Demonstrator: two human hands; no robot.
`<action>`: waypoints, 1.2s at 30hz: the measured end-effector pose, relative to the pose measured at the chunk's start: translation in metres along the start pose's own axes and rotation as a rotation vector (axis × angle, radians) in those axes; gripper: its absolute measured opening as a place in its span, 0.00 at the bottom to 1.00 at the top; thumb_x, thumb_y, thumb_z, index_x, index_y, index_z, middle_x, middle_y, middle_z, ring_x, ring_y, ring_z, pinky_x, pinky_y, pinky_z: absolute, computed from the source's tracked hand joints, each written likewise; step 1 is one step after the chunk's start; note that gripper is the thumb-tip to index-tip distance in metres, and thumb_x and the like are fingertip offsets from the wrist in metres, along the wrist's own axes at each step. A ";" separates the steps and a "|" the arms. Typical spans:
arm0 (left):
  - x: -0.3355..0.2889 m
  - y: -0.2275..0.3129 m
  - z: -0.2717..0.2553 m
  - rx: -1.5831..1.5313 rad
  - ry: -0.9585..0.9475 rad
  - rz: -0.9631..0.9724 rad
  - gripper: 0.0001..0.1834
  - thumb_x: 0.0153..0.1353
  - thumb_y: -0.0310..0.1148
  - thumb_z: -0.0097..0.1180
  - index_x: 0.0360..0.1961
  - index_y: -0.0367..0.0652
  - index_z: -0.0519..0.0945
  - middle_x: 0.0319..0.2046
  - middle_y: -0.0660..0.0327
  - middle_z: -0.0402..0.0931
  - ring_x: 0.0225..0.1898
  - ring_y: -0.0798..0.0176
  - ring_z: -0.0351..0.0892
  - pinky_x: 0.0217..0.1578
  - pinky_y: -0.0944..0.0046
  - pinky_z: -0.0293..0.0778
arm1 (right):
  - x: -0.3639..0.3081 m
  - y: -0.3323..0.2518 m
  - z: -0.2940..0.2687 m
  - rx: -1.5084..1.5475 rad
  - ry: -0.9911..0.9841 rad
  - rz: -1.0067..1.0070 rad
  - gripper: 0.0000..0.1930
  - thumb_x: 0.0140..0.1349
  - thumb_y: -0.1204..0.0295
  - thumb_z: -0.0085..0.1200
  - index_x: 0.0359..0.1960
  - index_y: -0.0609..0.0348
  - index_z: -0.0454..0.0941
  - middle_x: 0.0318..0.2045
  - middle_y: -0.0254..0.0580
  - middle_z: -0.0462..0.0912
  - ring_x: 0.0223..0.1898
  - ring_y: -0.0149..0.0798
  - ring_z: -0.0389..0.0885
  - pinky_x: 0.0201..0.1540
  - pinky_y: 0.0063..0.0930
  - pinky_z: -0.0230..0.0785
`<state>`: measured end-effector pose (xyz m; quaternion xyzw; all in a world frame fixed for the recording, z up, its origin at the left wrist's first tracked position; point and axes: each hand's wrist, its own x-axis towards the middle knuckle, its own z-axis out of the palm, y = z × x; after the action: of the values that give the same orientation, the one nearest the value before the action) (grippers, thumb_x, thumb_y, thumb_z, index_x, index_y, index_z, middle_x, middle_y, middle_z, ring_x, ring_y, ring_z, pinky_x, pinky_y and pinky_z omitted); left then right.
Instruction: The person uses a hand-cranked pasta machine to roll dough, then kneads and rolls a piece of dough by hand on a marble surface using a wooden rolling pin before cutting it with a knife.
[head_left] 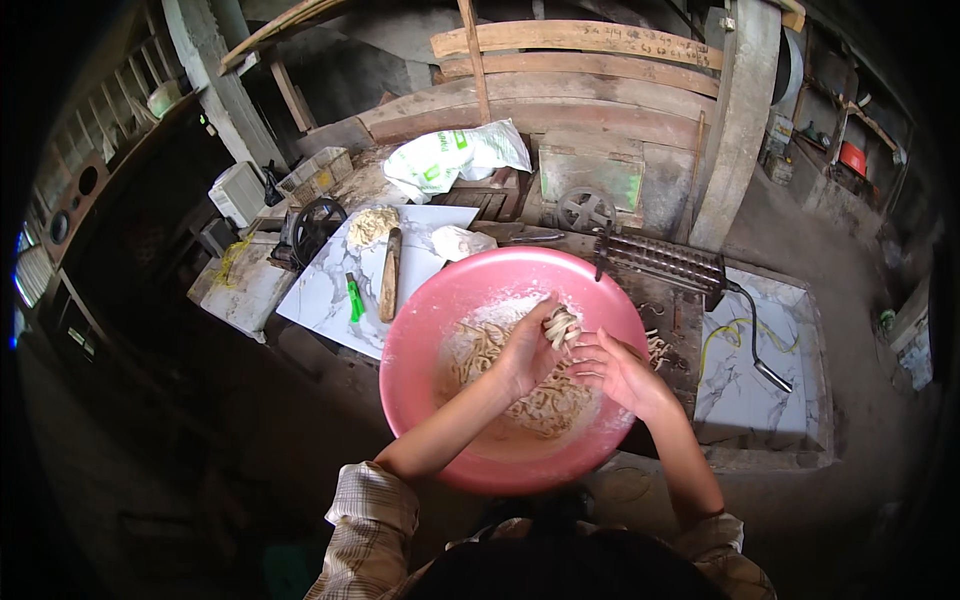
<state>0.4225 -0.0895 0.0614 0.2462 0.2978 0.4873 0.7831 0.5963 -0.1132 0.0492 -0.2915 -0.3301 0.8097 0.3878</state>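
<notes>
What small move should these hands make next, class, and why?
Perhaps loosen the bunch of pale strips with the right hand, over the pink basin: the left hand holds them bundled together, while floured strips lie loose below, and the right hand is open beside the bunch.

The left forearm (447, 427), bare below the elbow, is slanting from near left toward far right. The left hand (526, 354) is facing its palm rightward, with its fingers curling in a hold at the far end. The right forearm (688, 460), also bare, is leaning from near right toward far left. The right hand (618, 374) is pointing its slightly spread, unclenched fingers leftward, just beside the left hand.
</notes>
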 end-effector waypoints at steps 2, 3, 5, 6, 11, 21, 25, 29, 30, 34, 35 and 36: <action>-0.008 0.007 -0.016 0.026 -0.059 -0.035 0.13 0.64 0.40 0.49 0.42 0.43 0.69 0.34 0.63 0.73 0.36 0.66 0.75 0.41 0.65 0.73 | 0.029 0.021 -0.002 0.101 -0.033 0.021 0.16 0.66 0.62 0.48 0.47 0.63 0.70 0.41 0.44 0.77 0.43 0.37 0.77 0.48 0.31 0.70; -0.009 0.006 -0.023 0.039 0.008 0.007 0.12 0.63 0.36 0.51 0.44 0.43 0.68 0.35 0.61 0.73 0.37 0.65 0.76 0.41 0.65 0.73 | 0.040 0.030 0.003 0.068 0.047 -0.040 0.15 0.66 0.64 0.48 0.46 0.62 0.71 0.40 0.43 0.77 0.43 0.37 0.77 0.49 0.31 0.70; -0.012 0.011 -0.047 0.042 0.069 0.038 0.18 0.58 0.24 0.54 0.48 0.42 0.64 0.40 0.57 0.72 0.40 0.62 0.76 0.42 0.66 0.72 | 0.056 0.045 0.011 0.000 0.123 -0.138 0.10 0.64 0.69 0.50 0.43 0.61 0.73 0.38 0.41 0.78 0.42 0.35 0.77 0.49 0.29 0.70; -0.011 0.013 -0.057 0.038 0.063 0.029 0.18 0.58 0.24 0.54 0.48 0.42 0.64 0.40 0.57 0.72 0.40 0.62 0.76 0.42 0.66 0.72 | 0.060 0.048 0.014 -0.001 0.134 -0.139 0.10 0.64 0.69 0.50 0.43 0.61 0.73 0.38 0.41 0.78 0.42 0.35 0.77 0.49 0.29 0.70; -0.013 0.024 -0.091 0.276 0.010 0.101 0.15 0.58 0.23 0.56 0.45 0.42 0.68 0.36 0.60 0.71 0.36 0.70 0.73 0.32 0.72 0.68 | 0.071 0.056 0.034 -0.055 0.207 -0.185 0.06 0.61 0.74 0.53 0.38 0.62 0.75 0.36 0.39 0.78 0.42 0.32 0.76 0.48 0.27 0.70; -0.007 0.040 -0.105 0.565 -0.068 0.179 0.15 0.57 0.26 0.58 0.44 0.39 0.69 0.36 0.59 0.71 0.31 0.70 0.76 0.27 0.75 0.68 | 0.075 0.042 0.048 -0.477 0.485 -0.475 0.06 0.61 0.72 0.56 0.35 0.62 0.75 0.23 0.33 0.78 0.24 0.24 0.73 0.29 0.18 0.66; 0.009 0.044 -0.119 0.558 -0.120 0.260 0.12 0.61 0.27 0.54 0.44 0.38 0.70 0.37 0.60 0.70 0.35 0.67 0.78 0.34 0.71 0.74 | 0.070 0.029 0.034 -0.760 0.558 -0.538 0.05 0.60 0.73 0.55 0.33 0.62 0.76 0.24 0.34 0.78 0.25 0.23 0.73 0.27 0.18 0.65; 0.016 0.051 -0.126 0.553 -0.211 0.296 0.09 0.63 0.29 0.51 0.43 0.38 0.70 0.38 0.60 0.71 0.33 0.67 0.78 0.32 0.70 0.75 | 0.068 0.029 0.025 -1.148 0.608 -0.403 0.10 0.59 0.68 0.56 0.34 0.63 0.77 0.26 0.36 0.79 0.26 0.30 0.75 0.31 0.23 0.68; 0.016 0.054 -0.127 0.552 -0.205 0.295 0.09 0.63 0.29 0.51 0.43 0.38 0.70 0.38 0.60 0.71 0.33 0.67 0.78 0.32 0.70 0.75 | 0.069 0.030 0.025 -1.357 0.655 -0.321 0.12 0.59 0.66 0.57 0.36 0.63 0.77 0.29 0.38 0.80 0.29 0.34 0.77 0.35 0.25 0.70; 0.019 0.068 -0.120 0.758 -0.271 0.207 0.09 0.65 0.31 0.50 0.43 0.39 0.72 0.34 0.62 0.74 0.28 0.72 0.75 0.27 0.73 0.71 | 0.075 0.048 0.015 -1.851 0.752 -0.486 0.14 0.58 0.63 0.57 0.40 0.60 0.77 0.39 0.42 0.79 0.40 0.40 0.77 0.46 0.27 0.68; 0.019 0.072 -0.121 0.822 -0.327 0.216 0.09 0.65 0.32 0.50 0.43 0.39 0.72 0.32 0.62 0.75 0.26 0.74 0.74 0.25 0.74 0.69 | 0.077 0.042 0.033 -1.526 0.560 -0.459 0.14 0.58 0.64 0.57 0.42 0.60 0.77 0.42 0.43 0.78 0.44 0.39 0.76 0.50 0.27 0.66; 0.020 0.076 -0.122 0.826 -0.321 0.216 0.09 0.65 0.32 0.50 0.43 0.39 0.72 0.32 0.62 0.75 0.26 0.74 0.74 0.25 0.74 0.69 | 0.082 0.040 0.046 -1.199 0.374 -0.422 0.14 0.59 0.65 0.57 0.43 0.60 0.77 0.45 0.43 0.77 0.49 0.38 0.74 0.53 0.27 0.64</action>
<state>0.2968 -0.0290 0.0225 0.6401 0.3145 0.3621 0.6001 0.5016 -0.0791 0.0292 -0.5215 -0.7009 0.3280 0.3596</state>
